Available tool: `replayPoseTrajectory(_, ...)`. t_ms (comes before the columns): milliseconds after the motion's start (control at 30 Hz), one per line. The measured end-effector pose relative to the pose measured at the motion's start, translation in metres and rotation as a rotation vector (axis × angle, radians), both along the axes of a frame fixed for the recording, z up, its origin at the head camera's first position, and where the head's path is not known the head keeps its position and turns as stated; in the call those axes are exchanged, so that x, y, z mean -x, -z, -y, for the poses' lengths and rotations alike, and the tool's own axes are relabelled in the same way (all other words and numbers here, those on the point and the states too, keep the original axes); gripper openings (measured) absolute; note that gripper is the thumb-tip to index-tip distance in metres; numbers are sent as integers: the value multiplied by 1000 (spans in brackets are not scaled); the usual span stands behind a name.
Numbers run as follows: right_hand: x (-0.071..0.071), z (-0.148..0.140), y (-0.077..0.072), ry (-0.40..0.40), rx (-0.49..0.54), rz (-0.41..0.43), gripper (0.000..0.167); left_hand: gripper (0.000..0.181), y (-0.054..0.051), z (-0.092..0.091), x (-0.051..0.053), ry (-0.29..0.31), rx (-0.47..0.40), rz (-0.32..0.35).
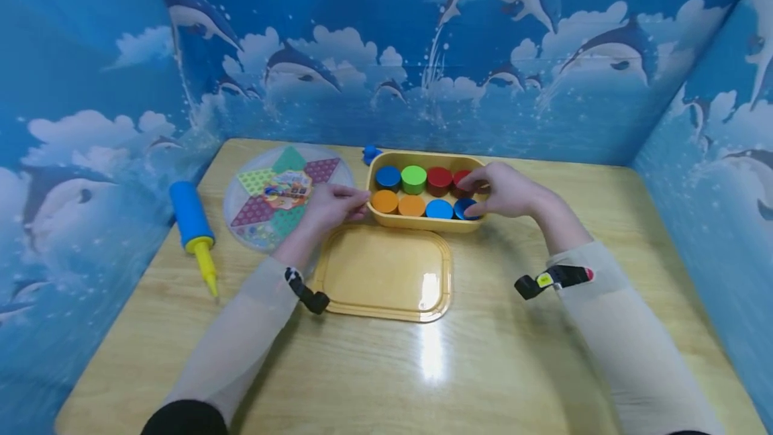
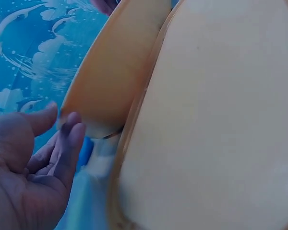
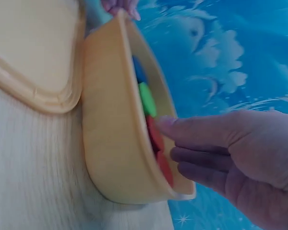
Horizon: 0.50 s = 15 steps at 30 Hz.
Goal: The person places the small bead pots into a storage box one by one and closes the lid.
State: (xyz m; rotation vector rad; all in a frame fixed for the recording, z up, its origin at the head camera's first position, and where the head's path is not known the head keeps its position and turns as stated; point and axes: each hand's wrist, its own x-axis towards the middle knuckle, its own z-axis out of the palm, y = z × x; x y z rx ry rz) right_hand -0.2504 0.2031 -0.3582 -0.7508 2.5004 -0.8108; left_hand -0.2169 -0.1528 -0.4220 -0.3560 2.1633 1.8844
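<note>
A yellow box [image 1: 423,221] stands near the back of the table. Inside it are two rows of round coloured tubs, among them a green tub [image 1: 413,178], an orange tub [image 1: 385,202] and a dark blue tub [image 1: 466,207]. My left hand [image 1: 334,207] pinches the box's left end, its thumb and fingertips at the rim in the left wrist view. My right hand [image 1: 510,190] reaches over the box's right end, fingers spread. Its thumb lies over the dark blue tub and its fingers over a red tub [image 3: 155,134]; no tub is visibly gripped.
A yellow lid [image 1: 383,272] lies flat in front of the box. Left of it is a round clear game board [image 1: 253,180] with coloured triangles. A blue and yellow pump [image 1: 193,220] lies at the left edge. A small blue object [image 1: 371,154] sits behind the box.
</note>
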Motion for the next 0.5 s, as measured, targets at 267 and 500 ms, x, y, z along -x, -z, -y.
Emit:
replayPoseTrajectory(267, -47, -21, -4, 196, 206, -59, 45, 38, -26, 32, -25, 129, 230, -78)
replayPoseTrajectory(500, -95, -31, 9, 390, 283, -23, 42, 43, -32, 55, -59, 185, 329, -44)
